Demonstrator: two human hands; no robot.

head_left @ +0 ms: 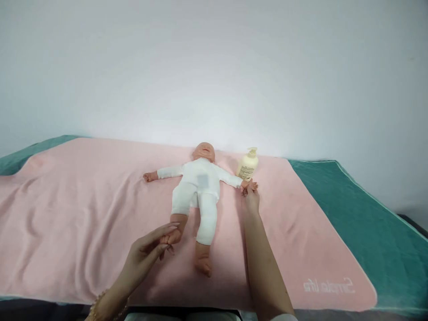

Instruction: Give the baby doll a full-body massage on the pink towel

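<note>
A baby doll (pixel 200 178) with a white cloth body lies face up on the pink blanket (pixel 287 232), its head toward the wall. My left hand (pixel 150 252) grips the doll's foot on the left between thumb and fingers, and that leg is bent outward. The doll's hand on the right is pinched in my right hand (pixel 251 198), the arm stretched out sideways. Just behind that hand stands a pale yellow pump bottle (pixel 248 166). The doll's other leg and its arm on the left lie on the blanket, untouched.
Under the pink blanket a green cover (pixel 361 218) shows at the right and the far left. A plain pale wall (pixel 200 71) rises behind the far edge. Creases run through the blanket at the left.
</note>
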